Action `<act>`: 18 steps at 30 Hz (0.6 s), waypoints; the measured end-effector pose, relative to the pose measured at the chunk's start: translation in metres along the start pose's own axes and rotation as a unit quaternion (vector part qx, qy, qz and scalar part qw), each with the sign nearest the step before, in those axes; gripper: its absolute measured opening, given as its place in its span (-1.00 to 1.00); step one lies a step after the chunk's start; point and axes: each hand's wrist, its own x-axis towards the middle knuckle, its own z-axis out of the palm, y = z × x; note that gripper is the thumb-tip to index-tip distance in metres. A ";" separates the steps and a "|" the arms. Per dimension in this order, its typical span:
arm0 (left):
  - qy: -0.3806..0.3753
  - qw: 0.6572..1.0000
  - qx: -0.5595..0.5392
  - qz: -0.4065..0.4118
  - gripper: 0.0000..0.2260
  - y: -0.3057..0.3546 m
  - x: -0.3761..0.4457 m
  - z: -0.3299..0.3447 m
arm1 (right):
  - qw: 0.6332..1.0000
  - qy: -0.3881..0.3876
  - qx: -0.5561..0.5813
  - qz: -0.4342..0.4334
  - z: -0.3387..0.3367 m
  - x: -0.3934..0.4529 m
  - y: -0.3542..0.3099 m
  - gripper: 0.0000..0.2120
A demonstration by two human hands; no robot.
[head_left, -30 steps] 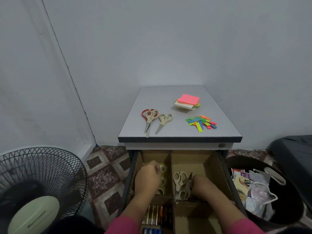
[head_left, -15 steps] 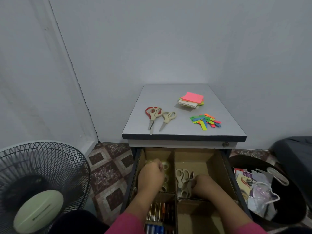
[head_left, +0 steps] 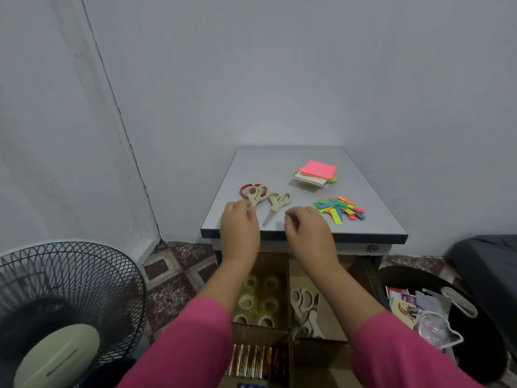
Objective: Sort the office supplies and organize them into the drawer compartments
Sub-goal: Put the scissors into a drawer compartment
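Observation:
On the grey table [head_left: 372, 219] lie red-handled scissors [head_left: 245, 188] with a beige pair [head_left: 256, 196] across them, and a second beige pair [head_left: 277, 204] just to the right. My left hand [head_left: 239, 231] hovers at the table's front edge, its fingertips at the blades of the left scissors, holding nothing. My right hand [head_left: 307, 233] hangs beside it, fingers loosely bent and empty. A stack of sticky notes [head_left: 317, 173] and coloured paper strips [head_left: 340, 210] lie further right. Below, the open drawer [head_left: 363, 275] holds tape rolls [head_left: 257, 301], beige scissors [head_left: 303, 303] and batteries [head_left: 250, 362].
A black standing fan [head_left: 56, 317] is on the floor at the left. A black bin [head_left: 475, 345] filled with paper and plastic scraps stands to the right of the drawer, with a dark object [head_left: 489, 261] behind it. Walls close in behind the table.
Both hands have come up out of the drawer compartments and now hover over the table's front edge near the scissors. The camera has tilted so the table sits lower in view.

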 end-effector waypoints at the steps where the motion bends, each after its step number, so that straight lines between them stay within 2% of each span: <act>1: -0.018 0.999 0.023 -0.026 -0.76 0.002 0.014 0.001 | 0.999 -0.019 -0.012 0.031 0.007 0.016 -0.007 -0.82; 5: -0.125 0.982 0.113 -0.089 -0.72 0.001 0.048 0.010 | 0.982 -0.111 -0.075 0.135 0.024 0.057 -0.022 -0.70; 7: -0.153 0.972 0.150 -0.099 -0.72 0.001 0.054 0.014 | 0.974 -0.144 -0.104 0.140 0.024 0.068 -0.026 -0.66; 9: -0.162 0.966 0.178 -0.096 -0.79 0.004 0.058 0.015 | 0.967 -0.166 -0.129 0.141 0.024 0.076 -0.027 -0.67; 11: -0.167 0.962 0.195 -0.091 -0.86 0.006 0.061 0.015 | 0.963 -0.171 -0.140 0.156 0.027 0.081 -0.024 -0.77; 15: -0.161 0.967 0.177 -0.086 -0.87 0.005 0.064 0.014 | 0.963 -0.166 -0.117 0.176 0.029 0.084 -0.016 -0.89; 18: -0.142 0.978 0.133 -0.076 -0.87 0.006 0.061 0.010 | 0.961 -0.176 -0.082 0.197 0.025 0.083 -0.015 -0.67</act>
